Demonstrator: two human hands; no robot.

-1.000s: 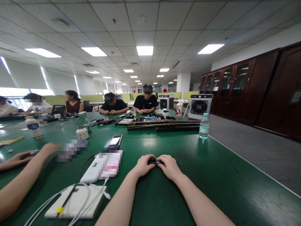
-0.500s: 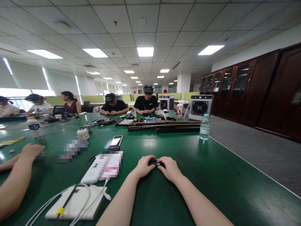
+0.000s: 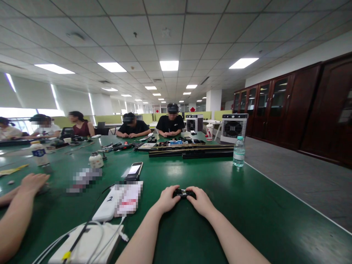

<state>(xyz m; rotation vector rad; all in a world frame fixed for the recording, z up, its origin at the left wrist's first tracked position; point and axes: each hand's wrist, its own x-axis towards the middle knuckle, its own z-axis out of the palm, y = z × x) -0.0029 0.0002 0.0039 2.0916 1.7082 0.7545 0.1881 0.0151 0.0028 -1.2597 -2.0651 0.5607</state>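
My left hand [image 3: 167, 199] grips the left end of a small black part [image 3: 183, 193] with a light, shiny spot in its middle. On its right end, the thumb and fingers of my right hand [image 3: 201, 200] are closed. The part is held low over the green tabletop [image 3: 187, 231]; whether it touches the surface I cannot tell. My fingers cover both of its ends, so its exact kind stays unclear.
Left of my arms lie a white power bank [image 3: 106, 207], a phone [image 3: 134, 171] and a white box [image 3: 82, 245] with cables. A water bottle [image 3: 239, 152] stands at the right edge. Black rails [image 3: 192, 151] lie ahead. A neighbour's arm [image 3: 20, 212] rests at far left.
The view has tipped up a little, so the table things sit slightly lower. Slightly more of the black part shows between my fingers. Both hands keep their hold.
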